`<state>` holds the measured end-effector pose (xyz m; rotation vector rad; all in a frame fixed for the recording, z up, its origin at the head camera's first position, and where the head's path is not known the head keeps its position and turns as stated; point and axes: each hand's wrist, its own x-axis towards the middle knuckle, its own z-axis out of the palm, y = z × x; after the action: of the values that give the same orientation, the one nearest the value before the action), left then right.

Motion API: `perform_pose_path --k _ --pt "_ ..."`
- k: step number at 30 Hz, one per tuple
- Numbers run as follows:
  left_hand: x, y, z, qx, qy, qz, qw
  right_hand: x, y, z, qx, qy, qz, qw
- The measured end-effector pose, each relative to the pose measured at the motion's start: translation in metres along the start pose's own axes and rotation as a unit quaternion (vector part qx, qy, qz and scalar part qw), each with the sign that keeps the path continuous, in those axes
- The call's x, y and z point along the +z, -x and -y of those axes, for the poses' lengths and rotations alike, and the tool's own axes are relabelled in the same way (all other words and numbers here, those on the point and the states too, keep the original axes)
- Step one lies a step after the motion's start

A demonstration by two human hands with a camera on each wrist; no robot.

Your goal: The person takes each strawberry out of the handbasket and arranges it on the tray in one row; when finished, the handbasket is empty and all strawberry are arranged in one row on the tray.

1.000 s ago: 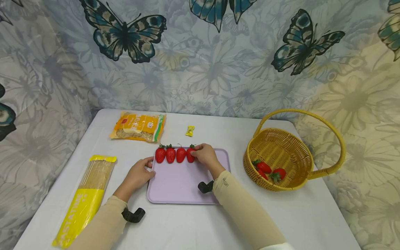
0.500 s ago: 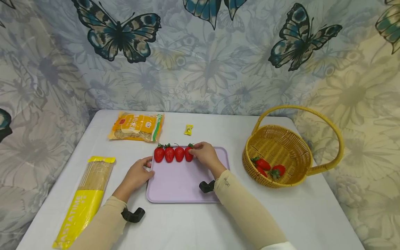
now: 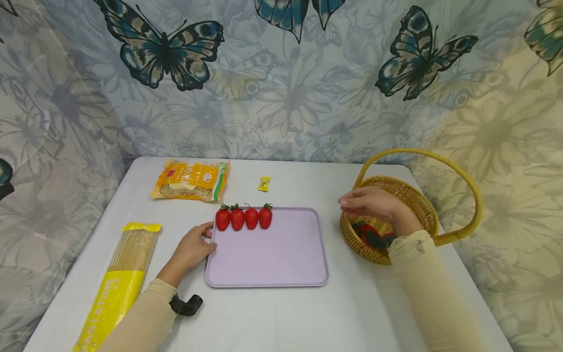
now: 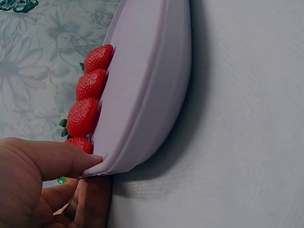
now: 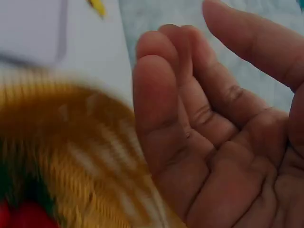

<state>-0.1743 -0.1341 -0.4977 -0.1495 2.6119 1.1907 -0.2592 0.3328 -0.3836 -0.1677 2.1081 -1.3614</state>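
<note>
With its thumb on the rim and fingers under it, my left hand (image 3: 190,250) pinches the left edge of a lilac tray (image 3: 272,261); the left wrist view shows this grip (image 4: 102,161) on the rim close up. A row of several red strawberries (image 3: 237,219) with green tops lies along the tray's back left edge. My right hand (image 3: 374,203) is over the left part of a yellow wicker basket (image 3: 428,215), with fingers loosely bent and an empty palm (image 5: 228,175) in the right wrist view. Strawberries (image 3: 366,230) lie in the basket, partly hidden by the right wrist's black camera mount.
An orange bag of dried food (image 3: 191,180) lies at the back left. A small yellow wrapped candy (image 3: 264,184) is behind the tray. A yellow pasta packet (image 3: 116,288) lies along the left side. The basket's tall handle (image 3: 475,195) arches at the right.
My right hand has let go of the rightmost strawberry on the tray and moved right, over the basket. My left hand stays at the tray's edge.
</note>
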Motion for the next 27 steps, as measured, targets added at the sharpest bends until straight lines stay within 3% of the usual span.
perform_pose_path --k 4,7,14,27 --pt "-0.001 0.002 -0.001 0.003 -0.002 0.000 1.0000 -0.039 0.013 -0.025 0.050 0.041 0.016 0.998" --pt "-0.002 0.003 -0.003 0.008 0.000 0.000 1.0000 -0.052 0.017 -0.039 0.095 0.072 0.034 0.992" --pt "-0.002 0.004 -0.003 0.006 0.002 0.001 1.0000 -0.047 0.013 -0.053 0.182 0.076 0.048 0.979" --pt "-0.002 0.000 -0.002 0.006 -0.001 0.004 1.0000 -0.037 0.005 -0.060 0.207 0.106 0.028 0.972"
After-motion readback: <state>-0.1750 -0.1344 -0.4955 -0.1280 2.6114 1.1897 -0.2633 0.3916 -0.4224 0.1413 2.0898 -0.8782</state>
